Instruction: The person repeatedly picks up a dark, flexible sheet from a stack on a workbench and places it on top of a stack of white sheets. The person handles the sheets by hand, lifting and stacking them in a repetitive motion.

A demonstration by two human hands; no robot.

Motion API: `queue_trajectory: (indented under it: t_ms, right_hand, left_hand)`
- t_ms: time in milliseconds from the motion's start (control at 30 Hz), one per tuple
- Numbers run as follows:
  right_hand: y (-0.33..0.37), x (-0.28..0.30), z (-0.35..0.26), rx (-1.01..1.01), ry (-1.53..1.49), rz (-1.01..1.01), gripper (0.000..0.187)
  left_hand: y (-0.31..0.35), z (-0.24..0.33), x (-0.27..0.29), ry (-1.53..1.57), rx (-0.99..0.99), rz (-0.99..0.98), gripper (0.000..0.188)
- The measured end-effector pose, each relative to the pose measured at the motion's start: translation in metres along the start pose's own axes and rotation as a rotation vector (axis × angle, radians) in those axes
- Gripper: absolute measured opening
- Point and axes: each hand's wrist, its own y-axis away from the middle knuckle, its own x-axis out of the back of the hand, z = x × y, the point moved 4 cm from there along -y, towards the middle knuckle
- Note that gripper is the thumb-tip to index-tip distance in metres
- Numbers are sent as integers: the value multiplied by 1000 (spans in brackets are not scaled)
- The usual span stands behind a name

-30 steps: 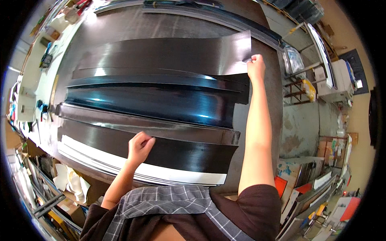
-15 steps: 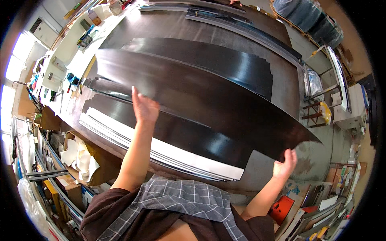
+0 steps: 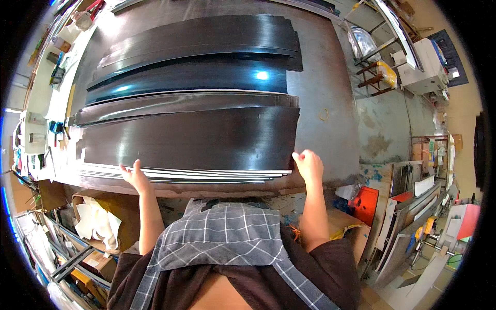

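At the near edge of the workbench (image 3: 330,155) my left hand (image 3: 135,177) lay open on the stack's rim while my right hand (image 3: 308,164) pinched the corner of the top black sheet (image 3: 191,139), which looked thin, floppy, slick and best held by both ends.

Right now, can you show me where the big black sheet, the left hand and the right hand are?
big black sheet (image 3: 191,139), head view, middle of its dark top face.
left hand (image 3: 135,177), head view, back of the hand.
right hand (image 3: 308,164), head view, back of the hand.
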Motion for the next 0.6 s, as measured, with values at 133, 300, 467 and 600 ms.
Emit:
queue_trajectory:
  t_ms: [133,300,467,600]
  right_hand:
    - [-49,-1,-41,181,-606,16,33]
    - [-100,-1,-106,43,-1315,-204,34]
    - [-124,-11,-105,-160,-1399,-220,35]
    - [-128,-10,-107,-134,-1245,-181,24]
  left_hand:
    - [75,50,-45,-677,-808,-452,75]
    - [127,41,-81,-933,-736,-820,72]
    - [133,36,-77,-941,-721,-817,71]
    - [134,38,-78,-926,-712,-811,71]
